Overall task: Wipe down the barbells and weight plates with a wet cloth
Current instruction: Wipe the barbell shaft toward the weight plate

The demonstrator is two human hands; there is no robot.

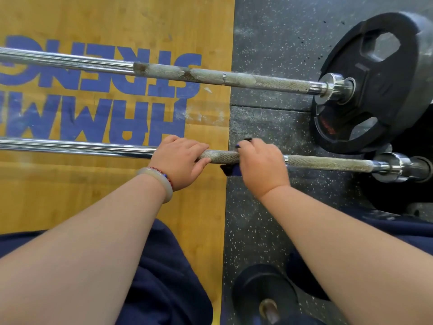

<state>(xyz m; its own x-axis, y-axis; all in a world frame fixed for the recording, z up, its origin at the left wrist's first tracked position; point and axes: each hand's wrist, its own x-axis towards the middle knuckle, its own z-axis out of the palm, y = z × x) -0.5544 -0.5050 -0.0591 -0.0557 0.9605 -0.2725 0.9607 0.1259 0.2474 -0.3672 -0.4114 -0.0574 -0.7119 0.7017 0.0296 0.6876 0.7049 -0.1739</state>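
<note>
At the frame's centre the knurled steel shaft of the near barbell is clasped by the left hand, with the fingers curled over it. Just to the right, a dark blue cloth is clenched round the same shaft by the right hand. The far barbell is loaded at upper right with a round black weight plate. Upside-down blue letters "STRENG" are printed on the wooden platform.

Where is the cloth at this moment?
In the head view, just right of centre, the cloth is around the nearer barbell, under the gripping right hand.
</note>
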